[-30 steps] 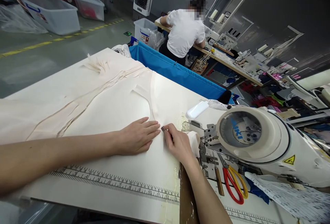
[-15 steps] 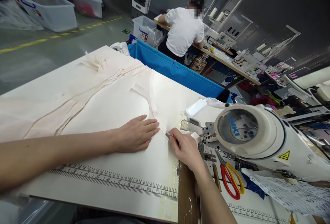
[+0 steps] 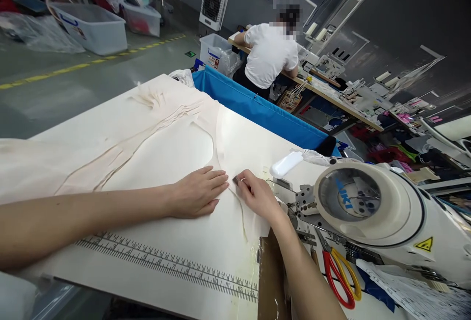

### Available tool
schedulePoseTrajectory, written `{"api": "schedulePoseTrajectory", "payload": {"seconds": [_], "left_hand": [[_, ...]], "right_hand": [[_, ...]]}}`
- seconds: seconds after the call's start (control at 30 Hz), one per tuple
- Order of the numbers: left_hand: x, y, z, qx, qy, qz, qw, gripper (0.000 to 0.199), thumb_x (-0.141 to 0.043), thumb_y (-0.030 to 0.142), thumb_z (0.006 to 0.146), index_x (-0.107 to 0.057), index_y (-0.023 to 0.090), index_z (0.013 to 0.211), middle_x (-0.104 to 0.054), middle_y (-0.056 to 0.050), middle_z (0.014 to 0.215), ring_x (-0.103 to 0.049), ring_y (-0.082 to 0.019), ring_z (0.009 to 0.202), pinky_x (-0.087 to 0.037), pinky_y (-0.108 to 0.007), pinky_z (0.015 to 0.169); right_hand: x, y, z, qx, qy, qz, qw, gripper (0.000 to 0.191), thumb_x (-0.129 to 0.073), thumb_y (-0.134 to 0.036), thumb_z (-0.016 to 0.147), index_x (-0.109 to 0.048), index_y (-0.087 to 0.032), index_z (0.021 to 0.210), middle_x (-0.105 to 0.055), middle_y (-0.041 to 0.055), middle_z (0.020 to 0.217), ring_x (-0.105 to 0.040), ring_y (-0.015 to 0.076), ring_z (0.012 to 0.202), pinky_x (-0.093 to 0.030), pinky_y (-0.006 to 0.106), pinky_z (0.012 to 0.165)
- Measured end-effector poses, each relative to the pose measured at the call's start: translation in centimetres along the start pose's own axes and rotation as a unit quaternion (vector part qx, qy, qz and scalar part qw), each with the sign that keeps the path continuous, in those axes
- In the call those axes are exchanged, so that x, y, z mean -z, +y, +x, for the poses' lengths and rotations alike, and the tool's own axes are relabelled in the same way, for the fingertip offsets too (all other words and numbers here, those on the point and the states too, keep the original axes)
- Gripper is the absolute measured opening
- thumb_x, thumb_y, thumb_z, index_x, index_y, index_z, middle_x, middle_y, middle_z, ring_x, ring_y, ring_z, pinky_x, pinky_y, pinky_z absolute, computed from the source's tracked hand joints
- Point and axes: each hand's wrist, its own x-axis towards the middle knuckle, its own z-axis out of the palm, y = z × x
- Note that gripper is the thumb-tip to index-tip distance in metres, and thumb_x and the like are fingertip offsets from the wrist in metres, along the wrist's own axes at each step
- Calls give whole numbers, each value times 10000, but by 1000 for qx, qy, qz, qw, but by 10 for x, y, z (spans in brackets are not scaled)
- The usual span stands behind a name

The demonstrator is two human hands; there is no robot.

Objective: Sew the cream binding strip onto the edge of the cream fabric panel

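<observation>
Pale cream fabric lies over the white table, with a curved edge running down to the hands. Flat on that fabric's narrow end rests my left hand, fingers stretched out. Just right of it, my right hand is closed in a pinch on a small dark metal tool, whose tip points toward my left fingertips. A piece of the fabric with a thin brownish edge hangs below the pinch, near the sewing machine. The kind of tool is hard to make out.
Red- and yellow-handled scissors and printed paper lie below the machine. A white plastic piece sits behind the needle area. Beyond the table are a blue cloth bin and a person in a white shirt. A printed ruler runs along the front.
My right hand has moved left, closer to my left hand, with the tool still in it. More fabric now shows below it. The camera view has shifted slightly.
</observation>
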Motion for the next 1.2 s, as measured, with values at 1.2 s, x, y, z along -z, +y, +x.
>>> {"api": "schedulePoseTrajectory", "payload": {"seconds": [1.2], "left_hand": [[2, 4, 4, -1, -19, -19, 1000, 418, -405, 266, 955, -557, 82, 1298, -608, -141, 1322, -518, -270, 1261, -335, -444, 1081]], "right_hand": [[-25, -12, -17, -55, 70, 26, 996, 214, -289, -290, 978, -479, -206, 1030, -637, -6, 680, -603, 200, 587, -362, 266, 564]]}}
